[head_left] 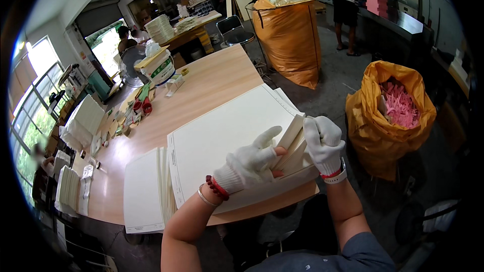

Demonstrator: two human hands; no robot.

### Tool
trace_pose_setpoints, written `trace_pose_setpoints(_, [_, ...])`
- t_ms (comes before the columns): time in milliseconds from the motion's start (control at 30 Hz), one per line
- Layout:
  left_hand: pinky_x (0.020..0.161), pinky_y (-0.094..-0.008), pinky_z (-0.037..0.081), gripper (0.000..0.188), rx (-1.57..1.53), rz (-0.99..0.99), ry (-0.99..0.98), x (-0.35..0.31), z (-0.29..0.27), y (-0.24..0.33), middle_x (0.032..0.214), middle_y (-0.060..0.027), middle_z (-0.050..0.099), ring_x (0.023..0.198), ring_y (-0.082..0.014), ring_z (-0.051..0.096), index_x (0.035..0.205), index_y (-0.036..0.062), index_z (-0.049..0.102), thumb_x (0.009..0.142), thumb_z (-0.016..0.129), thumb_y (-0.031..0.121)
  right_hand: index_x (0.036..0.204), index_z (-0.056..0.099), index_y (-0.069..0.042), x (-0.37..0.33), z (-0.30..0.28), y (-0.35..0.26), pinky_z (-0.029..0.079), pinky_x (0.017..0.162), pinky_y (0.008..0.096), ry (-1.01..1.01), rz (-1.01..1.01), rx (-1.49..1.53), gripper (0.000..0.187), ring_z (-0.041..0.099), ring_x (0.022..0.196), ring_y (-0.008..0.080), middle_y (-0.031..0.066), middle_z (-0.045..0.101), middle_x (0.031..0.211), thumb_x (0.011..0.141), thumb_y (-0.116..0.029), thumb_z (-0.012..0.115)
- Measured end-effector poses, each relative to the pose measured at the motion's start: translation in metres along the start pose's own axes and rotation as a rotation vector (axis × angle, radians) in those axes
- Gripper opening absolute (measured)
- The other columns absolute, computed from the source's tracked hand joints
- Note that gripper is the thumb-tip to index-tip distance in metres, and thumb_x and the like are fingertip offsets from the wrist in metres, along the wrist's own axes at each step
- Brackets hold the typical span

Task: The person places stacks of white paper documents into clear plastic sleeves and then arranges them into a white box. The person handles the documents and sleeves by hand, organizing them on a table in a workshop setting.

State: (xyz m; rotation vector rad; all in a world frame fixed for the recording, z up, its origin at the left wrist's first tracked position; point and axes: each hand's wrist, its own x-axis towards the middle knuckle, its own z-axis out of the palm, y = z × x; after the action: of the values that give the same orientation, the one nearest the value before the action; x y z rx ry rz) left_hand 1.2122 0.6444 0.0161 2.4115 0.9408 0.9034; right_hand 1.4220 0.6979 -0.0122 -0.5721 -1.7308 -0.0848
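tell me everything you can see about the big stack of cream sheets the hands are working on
The stack of cream sheets is a thick pile of large, pale, matte card-like sheets lying flat on the wooden table, its near corner overhanging the table edge. The top sheet is plain apart from a thin printed line along its margins. At the right corner several sheets are lifted and fanned apart: the gloved left hand presses on top with fingers slipped between them, while the gloved right hand bends the raised corner up. A smaller pile lies beside it on the left.

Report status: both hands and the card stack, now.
Left hand gloved, grip on lifted sheet corners. Right hand gloved, pinching same corner. Cream card stack flat on wooden table. Nothing blocking.
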Motion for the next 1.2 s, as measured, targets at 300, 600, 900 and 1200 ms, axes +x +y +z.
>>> trace_pose_setpoints(300, [0.083, -0.0339, 0.052, 0.054, 0.193, 0.001, 0.007, 0.002, -0.006, 0.01, 0.143, -0.0234, 0.041, 0.104, -0.0356, 0.064, 0.12, 0.0161, 0.063, 0.07, 0.066, -0.004, 0.095, 0.062, -0.001, 0.002, -0.007, -0.006, 0.038, 0.05, 0.0334, -0.083, 0.178, 0.238, 0.01, 0.049, 0.057, 0.0225, 0.0068, 0.047, 0.065, 0.085, 0.0, 0.059])
trace_pose_setpoints(600, [0.083, -0.0329, 0.052, 0.037, 0.309, -0.108, -0.072, 0.018, -0.008, 0.015, 0.138, -0.0168, 0.05, 0.098, -0.0325, 0.065, 0.112, 0.01, 0.064, 0.075, 0.066, 0.008, 0.094, 0.062, -0.001, -0.005, -0.003, 0.001, 0.041, 0.051, 0.0322, 0.03, 0.196, 0.29, 0.009, 0.051, 0.058, 0.0225, 0.0078, 0.05, 0.068, 0.085, 0.0, 0.059])
trace_pose_setpoints(900, [0.095, -0.036, 0.046, 0.042, 0.301, -0.204, -0.152, 0.016, -0.011, 0.016, 0.148, -0.0231, 0.032, 0.115, -0.0394, 0.055, 0.105, 0.0083, 0.064, 0.071, 0.08, 0.028, 0.108, 0.06, -0.001, -0.009, -0.004, 0.004, 0.041, 0.051, 0.0325, -0.022, 0.026, 0.101, 0.031, 0.051, 0.062, 0.0233, 0.0081, 0.052, 0.074, 0.077, 0.004, 0.06])
trace_pose_setpoints(1200, [0.093, -0.0368, 0.048, 0.042, 0.304, -0.052, -0.072, 0.006, -0.006, 0.005, 0.143, -0.0207, 0.04, 0.113, -0.0373, 0.057, 0.123, 0.0141, 0.058, 0.08, 0.059, 0.012, 0.097, 0.062, -0.002, -0.006, -0.004, -0.005, 0.04, 0.05, 0.0319, -0.023, 0.156, 0.257, 0.014, 0.051, 0.061, 0.0219, 0.0069, 0.051, 0.07, 0.084, 0.002, 0.059])
